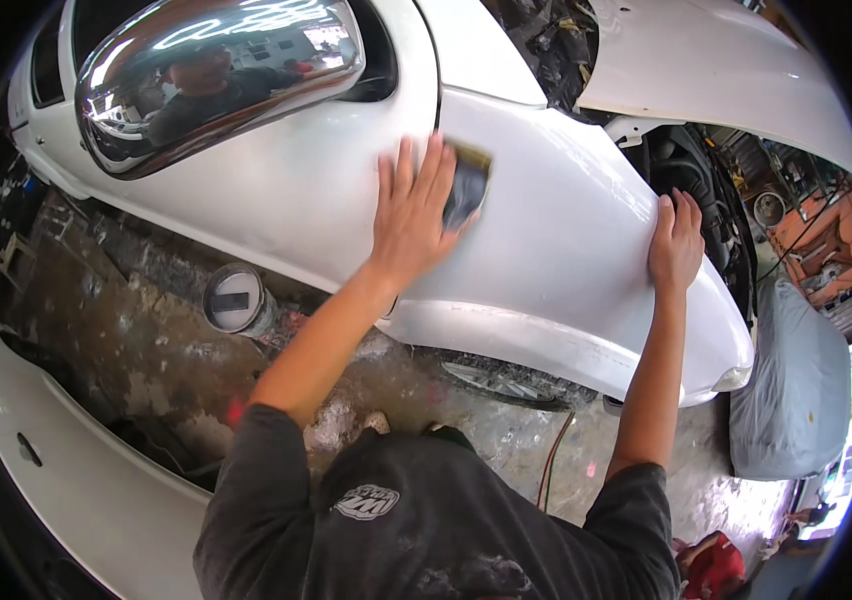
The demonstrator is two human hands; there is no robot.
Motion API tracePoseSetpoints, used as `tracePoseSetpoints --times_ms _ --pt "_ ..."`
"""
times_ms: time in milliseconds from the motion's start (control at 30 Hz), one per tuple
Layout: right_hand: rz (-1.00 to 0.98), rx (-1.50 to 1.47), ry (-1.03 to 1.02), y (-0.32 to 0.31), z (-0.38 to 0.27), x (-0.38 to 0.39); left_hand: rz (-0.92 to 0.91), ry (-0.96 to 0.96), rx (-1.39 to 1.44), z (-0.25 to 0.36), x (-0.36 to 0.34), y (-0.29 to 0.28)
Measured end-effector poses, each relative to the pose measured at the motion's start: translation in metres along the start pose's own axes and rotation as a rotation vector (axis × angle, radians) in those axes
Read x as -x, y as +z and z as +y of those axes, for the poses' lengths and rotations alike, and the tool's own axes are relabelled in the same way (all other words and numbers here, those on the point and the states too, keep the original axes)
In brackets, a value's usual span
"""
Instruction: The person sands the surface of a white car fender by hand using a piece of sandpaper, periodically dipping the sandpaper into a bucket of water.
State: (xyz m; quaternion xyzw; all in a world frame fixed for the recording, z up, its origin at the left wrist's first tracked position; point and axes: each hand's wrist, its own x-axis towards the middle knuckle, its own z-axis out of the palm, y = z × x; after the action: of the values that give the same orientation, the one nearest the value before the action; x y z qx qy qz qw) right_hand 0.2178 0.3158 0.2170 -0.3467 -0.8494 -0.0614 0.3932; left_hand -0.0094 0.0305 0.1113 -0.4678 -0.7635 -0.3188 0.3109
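My left hand point(412, 208) lies against the white car's bodywork, over the seam between the front door point(296, 190) and the front fender point(546, 240). Its fingers are stretched out, and a dark sheet that looks like sandpaper point(470, 188), with a yellowish end, is held between the thumb and the index side. Part of the sheet is hidden under the hand. Farther right, my right hand point(677, 243) rests on the fender's upper edge beside the engine bay, fingers extended and nothing held in them.
A chrome side mirror point(226, 80) juts out at upper left. The hood point(736, 60) is raised over the engine bay. On the floor stands a bucket point(234, 298) with a dark block in it. Another pale car point(56, 440) is behind at left; a grey covered vehicle point(791, 380) stands right.
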Motion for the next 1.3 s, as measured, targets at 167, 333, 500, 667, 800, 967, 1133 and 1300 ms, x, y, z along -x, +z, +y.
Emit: tracePoseSetpoints --times_ms 167,333,500,667,800,967,1133,1300 --pt "0.000 0.022 0.008 0.003 0.002 0.000 0.140 0.039 0.046 -0.005 -0.032 -0.006" --pt "0.014 -0.014 -0.002 0.000 -0.006 0.000 -0.030 -0.009 0.019 -0.002 0.060 0.016" --pt "0.004 -0.005 0.014 0.002 0.002 0.002 0.058 0.073 -0.021 0.005 -0.038 -0.010" --pt "0.016 0.012 -0.002 0.002 0.003 0.001 -0.032 0.070 -0.015 -0.004 0.010 0.021" --pt "0.009 -0.006 -0.007 0.002 -0.003 0.002 -0.051 0.030 0.071 0.004 0.070 0.036" --pt "0.027 -0.006 -0.011 0.004 -0.002 0.002 0.094 0.041 0.032 0.010 -0.035 0.004" --pt "0.022 -0.006 -0.003 0.001 -0.001 0.000 -0.049 -0.006 0.039 0.008 0.040 0.034" --pt "0.019 -0.013 -0.026 0.003 -0.001 0.003 -0.050 0.013 0.062 0.005 0.033 0.025"
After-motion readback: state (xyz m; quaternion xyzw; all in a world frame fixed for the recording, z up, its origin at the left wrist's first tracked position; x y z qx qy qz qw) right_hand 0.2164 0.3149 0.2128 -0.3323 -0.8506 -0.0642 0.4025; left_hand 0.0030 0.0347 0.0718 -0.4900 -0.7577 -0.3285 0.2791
